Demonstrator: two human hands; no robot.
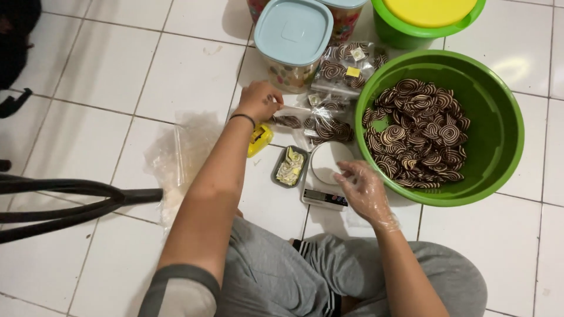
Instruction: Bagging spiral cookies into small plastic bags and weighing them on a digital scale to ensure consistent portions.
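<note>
On the white tiled floor: packing position, both hands forward.

Your bare left hand rests curled on a clear bag of brown-and-cream spiral cookies, far of centre. Your plastic-gloved right hand hovers loosely open, grasping nothing, beside the small white digital scale, near the round green plastic basin of cookies at right.

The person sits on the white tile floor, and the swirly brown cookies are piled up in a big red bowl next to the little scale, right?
Not quite. The head view shows the bowl is green, not red. The rest holds: the person sits on the white tile floor, and the swirly brown cookies are piled in that big bowl, next to the little scale.
</note>
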